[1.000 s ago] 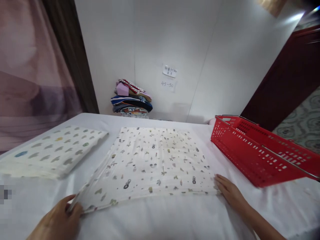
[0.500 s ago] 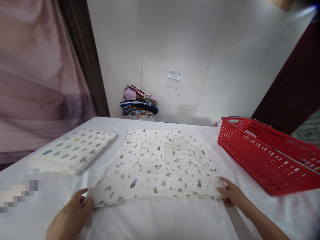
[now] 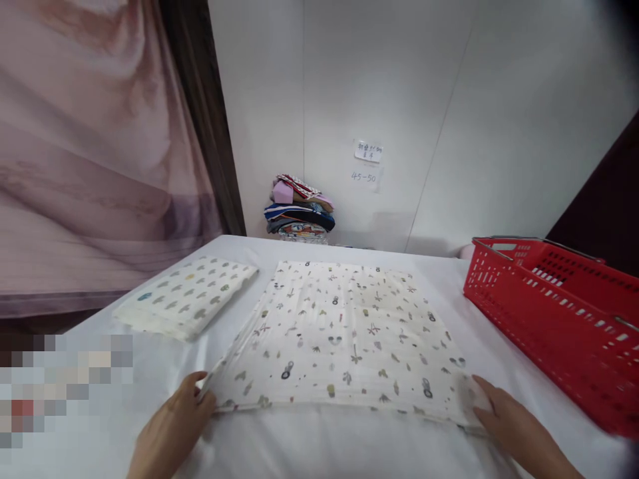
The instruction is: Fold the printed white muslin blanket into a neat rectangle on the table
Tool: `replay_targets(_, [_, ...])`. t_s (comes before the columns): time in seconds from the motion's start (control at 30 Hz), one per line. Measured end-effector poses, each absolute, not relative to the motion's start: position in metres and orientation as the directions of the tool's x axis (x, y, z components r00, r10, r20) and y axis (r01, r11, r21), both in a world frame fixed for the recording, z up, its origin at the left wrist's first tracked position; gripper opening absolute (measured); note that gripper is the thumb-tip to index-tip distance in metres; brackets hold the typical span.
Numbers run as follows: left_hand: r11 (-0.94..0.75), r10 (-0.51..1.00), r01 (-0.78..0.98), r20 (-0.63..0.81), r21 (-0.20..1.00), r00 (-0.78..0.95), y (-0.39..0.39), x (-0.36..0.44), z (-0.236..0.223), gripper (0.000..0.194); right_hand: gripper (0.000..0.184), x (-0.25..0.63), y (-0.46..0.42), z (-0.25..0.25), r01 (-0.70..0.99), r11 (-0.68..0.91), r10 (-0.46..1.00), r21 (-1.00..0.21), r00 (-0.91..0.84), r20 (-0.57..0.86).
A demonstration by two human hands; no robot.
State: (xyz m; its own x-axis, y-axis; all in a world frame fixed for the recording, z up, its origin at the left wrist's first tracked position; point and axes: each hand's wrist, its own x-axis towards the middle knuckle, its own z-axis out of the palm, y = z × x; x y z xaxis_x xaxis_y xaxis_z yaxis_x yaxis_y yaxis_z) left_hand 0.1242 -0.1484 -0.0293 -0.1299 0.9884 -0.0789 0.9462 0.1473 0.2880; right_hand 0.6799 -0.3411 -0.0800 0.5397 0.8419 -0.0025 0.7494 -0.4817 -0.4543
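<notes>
A thin white cloth [image 3: 344, 339] with small printed plants and figures lies spread in front of me, its layers showing along the near edge. My left hand [image 3: 177, 419] pinches the near left corner between thumb and fingers. At the near right corner, my right hand [image 3: 514, 419] has its thumb on top of the cloth and its fingers beneath, gripping the edge. To the left lies a folded white cloth [image 3: 190, 296] with grey cloud-like shapes, apart from both hands.
A red plastic basket [image 3: 544, 319] with metal handles stands on the right of the white-covered table [image 3: 249, 446]. Folded fabrics [image 3: 299, 209] are piled beyond the far edge, against a pale wall [image 3: 399, 80] with paper notes [image 3: 368, 152]. A pink curtain [image 3: 100, 146] hangs at left.
The view has turned a little left, so everything sits further right. My right hand has drawn the near right corner slightly outward and nearer. The left hand keeps its pinch.
</notes>
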Motion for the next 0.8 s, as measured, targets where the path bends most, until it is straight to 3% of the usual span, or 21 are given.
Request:
replay_targets(0.07, [0.155,0.987,0.945,-0.093,0.289,-0.134,-0.145,0.124,-0.027,0.039,0.054,0.679,-0.331,-0.080,0.871,-0.369,0.898,-0.325,0.425,0.119])
replay_targets(0.13, [0.129,0.991,0.951,-0.054,0.280,-0.118,-0.139,0.127,-0.020,0.040,0.053,0.668,-0.313,-0.076,0.923,-0.268,0.940,-0.277,0.314,0.136])
replay_targets(0.23, [-0.022,0.997,0.968,0.075,0.252,0.003,-0.124,0.148,-0.006,0.040,0.051,0.637,-0.275,-0.064,0.944,-0.136,0.981,-0.299,0.170,0.089])
replay_targets(0.37, [-0.342,0.930,0.912,0.221,0.225,0.294,-0.088,0.195,-0.002,0.042,0.057,0.585,-0.210,-0.049,0.944,0.032,0.999,-0.328,-0.031,0.008])
replay_targets(0.47, [-0.460,0.879,0.874,0.220,0.159,0.423,-0.059,0.223,-0.018,0.051,0.064,0.561,-0.162,-0.046,0.937,0.116,0.990,-0.328,-0.134,-0.032])
replay_targets(0.57, [-0.432,0.901,0.889,0.114,0.152,0.418,-0.042,0.231,-0.041,0.058,0.067,0.567,-0.130,-0.054,0.953,0.121,0.989,-0.277,-0.141,-0.054])
replay_targets(0.8, [-0.399,0.916,0.896,0.030,0.196,0.401,-0.031,0.223,-0.049,0.060,0.066,0.641,-0.122,-0.083,0.980,-0.143,0.990,-0.138,0.143,-0.009])
